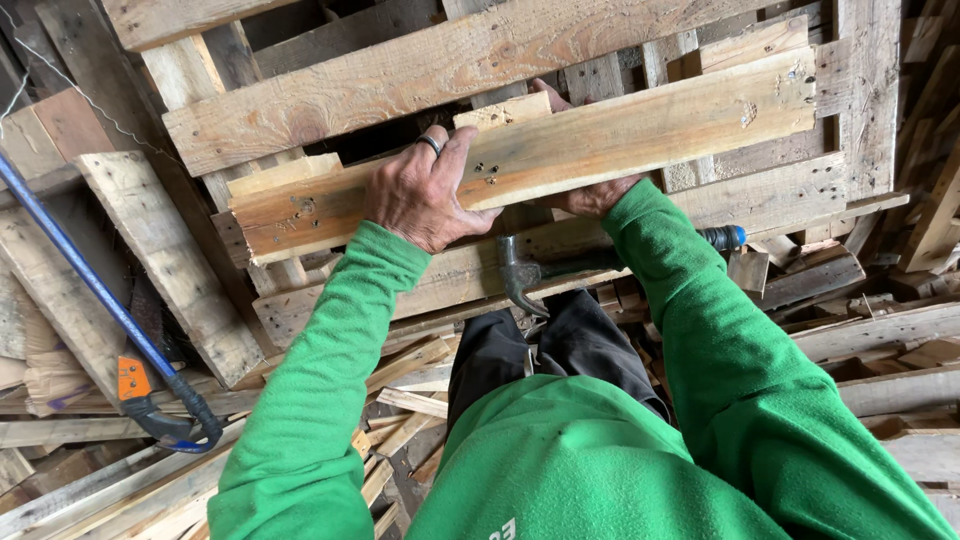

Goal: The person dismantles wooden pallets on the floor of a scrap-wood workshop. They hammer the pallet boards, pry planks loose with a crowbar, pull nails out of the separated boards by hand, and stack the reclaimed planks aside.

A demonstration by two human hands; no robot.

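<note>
Head view: the left hand [425,200] grips the loose wooden board [620,135], fingers curled over its upper edge. The right hand [590,195] holds the same board from below, fingers wrapped behind it. The board lies across the pallet [350,80]. A claw hammer [530,272] rests just below the board; a blue pry bar [90,290] leans well left of it.

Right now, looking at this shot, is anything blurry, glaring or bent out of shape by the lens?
Head view: soft, even daylight with no glare; the left hand and the plank it grips are sharp. Deep shadow fills the gaps behind the pallet boards. The wide lens stretches the green sleeves near the bottom edge. The hammer lies in the plank's shade.
</note>
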